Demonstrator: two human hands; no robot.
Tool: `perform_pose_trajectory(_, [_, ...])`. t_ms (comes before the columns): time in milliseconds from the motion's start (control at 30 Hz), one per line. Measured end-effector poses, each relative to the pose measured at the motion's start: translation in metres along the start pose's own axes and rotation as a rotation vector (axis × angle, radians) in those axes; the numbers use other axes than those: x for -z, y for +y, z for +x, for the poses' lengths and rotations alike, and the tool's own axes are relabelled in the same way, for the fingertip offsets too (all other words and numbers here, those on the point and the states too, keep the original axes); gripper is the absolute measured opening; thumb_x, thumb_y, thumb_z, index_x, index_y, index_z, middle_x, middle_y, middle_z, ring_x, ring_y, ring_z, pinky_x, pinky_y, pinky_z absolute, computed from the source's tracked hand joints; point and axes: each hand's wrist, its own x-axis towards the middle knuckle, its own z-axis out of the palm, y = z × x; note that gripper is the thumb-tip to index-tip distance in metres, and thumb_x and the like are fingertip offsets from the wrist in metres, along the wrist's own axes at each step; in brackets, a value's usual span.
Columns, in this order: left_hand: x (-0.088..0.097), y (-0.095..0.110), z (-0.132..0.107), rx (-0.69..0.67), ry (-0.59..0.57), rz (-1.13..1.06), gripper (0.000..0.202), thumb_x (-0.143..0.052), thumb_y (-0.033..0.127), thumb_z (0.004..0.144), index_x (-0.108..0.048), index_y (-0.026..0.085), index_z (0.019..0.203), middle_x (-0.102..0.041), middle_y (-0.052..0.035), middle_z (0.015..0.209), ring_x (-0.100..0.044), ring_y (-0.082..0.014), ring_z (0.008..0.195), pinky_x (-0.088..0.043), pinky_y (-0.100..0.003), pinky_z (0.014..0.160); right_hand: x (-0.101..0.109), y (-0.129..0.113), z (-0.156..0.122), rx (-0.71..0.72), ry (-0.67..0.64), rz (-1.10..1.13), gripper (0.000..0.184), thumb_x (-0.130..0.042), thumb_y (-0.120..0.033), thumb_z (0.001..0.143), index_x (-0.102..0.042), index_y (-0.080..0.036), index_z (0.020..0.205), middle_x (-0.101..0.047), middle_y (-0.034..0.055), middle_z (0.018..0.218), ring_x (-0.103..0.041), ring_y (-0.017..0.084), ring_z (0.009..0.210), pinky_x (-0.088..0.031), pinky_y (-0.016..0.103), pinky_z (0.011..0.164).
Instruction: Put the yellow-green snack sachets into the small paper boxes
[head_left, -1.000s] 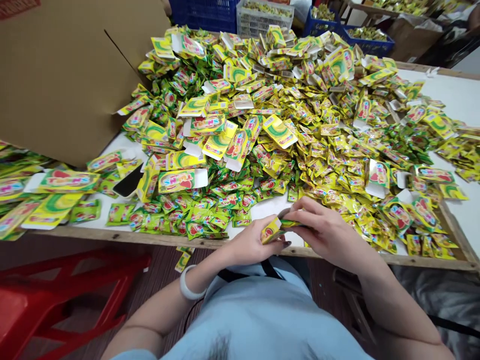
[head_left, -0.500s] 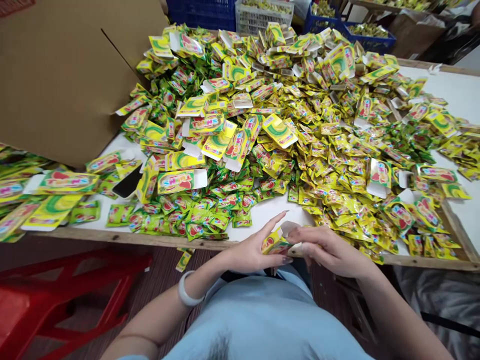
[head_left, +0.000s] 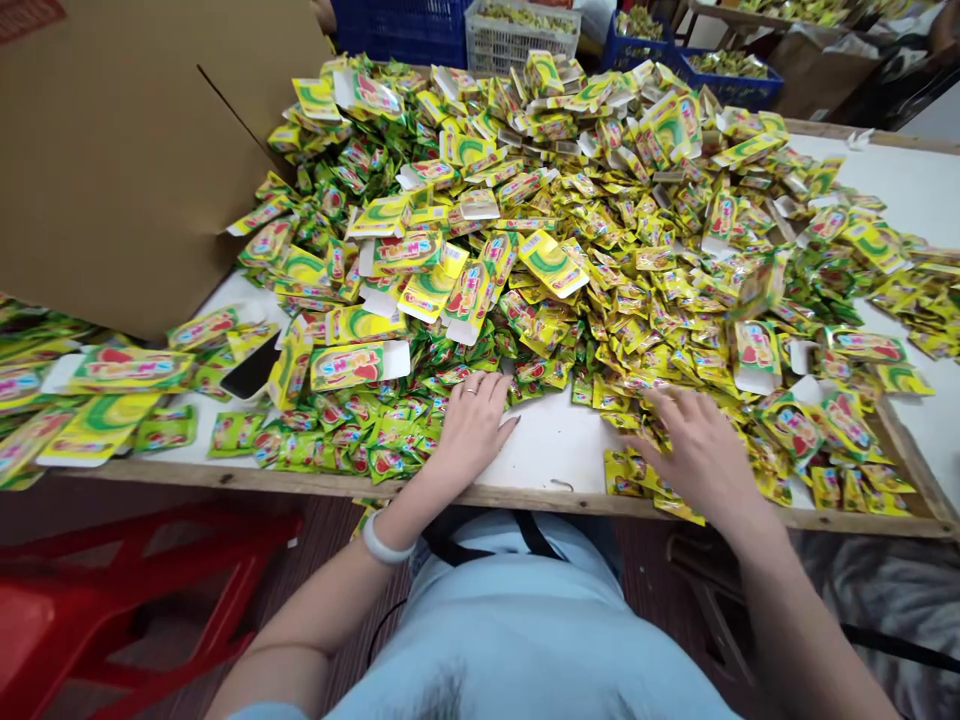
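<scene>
A big heap of small green and yellow sachets and flat yellow cartons covers the white table. My left hand lies flat, fingers spread, on the green sachets near the table's front edge. My right hand spreads its fingers over yellow sachets at the front right. Neither hand holds anything. A blurred small carton shows above the pile at the right.
A large brown cardboard box stands at the left. A dark phone lies among the cartons. Blue crates and a white basket stand behind the table. A red stool is at the lower left.
Both hands held a small carton at the table's edge. Now they have let it go and moved apart onto the sachets, left hand to the green ones, right hand to the yellow ones.
</scene>
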Motion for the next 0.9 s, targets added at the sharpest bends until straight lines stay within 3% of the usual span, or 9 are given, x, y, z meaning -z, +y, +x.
perform_pose_trajectory(67, [-0.003,0.001,0.005,-0.018,-0.020,0.084,0.044,-0.060,0.019,0.089,-0.056,0.009,0.131,-0.064,-0.0173,0.126,-0.051,-0.0337,0.123,-0.042,-0.045,0.100,-0.017,-0.013,0.002,0.081,-0.134,-0.103,0.027,-0.058,-0.033,0.093,-0.068,-0.018,0.113,-0.063,0.0198,0.121,-0.054,0.038,0.110,-0.046,0.048,0.083])
perform_pose_trajectory(167, [-0.008,0.002,0.013,-0.037,-0.033,0.127,0.037,-0.058,0.020,0.090,-0.060,0.010,0.127,-0.068,-0.0162,0.117,-0.053,-0.0343,0.118,-0.043,-0.046,0.096,-0.024,-0.024,0.006,0.059,-0.113,-0.069,0.022,-0.049,-0.019,0.096,-0.071,-0.018,0.091,-0.068,0.0174,0.110,-0.055,0.034,0.106,-0.045,0.047,0.083])
perform_pose_trajectory(267, [-0.011,-0.001,0.019,-0.070,-0.010,0.109,0.028,-0.055,0.023,0.093,-0.067,0.013,0.117,-0.070,-0.0169,0.112,-0.054,-0.0346,0.115,-0.043,-0.050,0.092,-0.022,-0.026,0.010,-0.004,-0.018,0.327,0.016,-0.055,-0.026,0.096,-0.070,-0.022,0.090,-0.068,0.0107,0.098,-0.058,0.028,0.097,-0.047,0.045,0.087])
perform_pose_trajectory(367, [-0.008,-0.004,0.018,-0.089,0.045,-0.040,0.023,-0.051,0.024,0.096,-0.072,0.017,0.102,-0.072,-0.0138,0.110,-0.056,-0.0305,0.111,-0.043,-0.050,0.094,-0.023,-0.037,0.011,-0.138,0.009,0.806,0.015,-0.063,-0.036,0.092,-0.066,-0.024,0.083,-0.067,0.0086,0.108,-0.060,0.026,0.108,-0.048,0.045,0.094])
perform_pose_trajectory(467, [0.002,-0.001,0.008,-0.077,0.048,-0.355,0.026,-0.047,0.026,0.098,-0.073,0.019,0.096,-0.073,-0.0092,0.100,-0.061,-0.0241,0.099,-0.047,-0.040,0.090,-0.029,-0.060,0.014,-0.292,-0.061,1.247,0.027,-0.073,-0.042,0.084,-0.058,-0.022,0.073,-0.062,0.0076,0.130,-0.055,0.026,0.125,-0.047,0.043,0.102])
perform_pose_trajectory(533, [0.010,0.004,0.001,-0.089,0.032,-0.543,0.028,-0.044,0.027,0.099,-0.071,0.018,0.097,-0.073,-0.0077,0.096,-0.062,-0.0217,0.093,-0.048,-0.036,0.085,-0.033,-0.075,0.019,-0.389,-0.140,1.442,0.032,-0.078,-0.045,0.078,-0.056,-0.022,0.070,-0.066,0.0063,0.122,-0.061,0.024,0.116,-0.052,0.038,0.096])
perform_pose_trajectory(600, [0.017,0.010,-0.006,-0.113,0.028,-0.639,0.029,-0.043,0.028,0.100,-0.070,0.017,0.098,-0.072,-0.0079,0.097,-0.061,-0.0210,0.093,-0.048,-0.034,0.085,-0.033,-0.086,0.023,-0.471,-0.193,1.515,0.036,-0.083,-0.046,0.071,-0.058,-0.021,0.068,-0.070,0.0023,0.091,-0.068,0.018,0.087,-0.056,0.030,0.078])
perform_pose_trajectory(667, [0.021,0.015,-0.010,-0.107,0.024,-0.692,0.032,-0.040,0.031,0.101,-0.068,0.017,0.092,-0.070,-0.0078,0.092,-0.060,-0.0203,0.089,-0.046,-0.032,0.084,-0.031,-0.092,0.027,-0.513,-0.206,1.509,0.038,-0.087,-0.045,0.065,-0.059,-0.020,0.067,-0.063,-0.0029,0.066,-0.060,0.012,0.062,-0.051,0.023,0.059])
perform_pose_trajectory(900, [0.013,0.027,-0.014,0.093,-0.066,-0.991,0.030,-0.059,0.047,0.091,-0.066,0.018,0.089,-0.065,-0.0013,0.075,-0.058,-0.0152,0.069,-0.044,-0.024,0.063,-0.018,-0.094,0.025,-0.381,-0.245,1.369,0.036,-0.076,-0.050,0.079,-0.058,-0.021,0.070,-0.061,-0.0012,0.063,-0.060,0.014,0.060,-0.051,0.025,0.056])
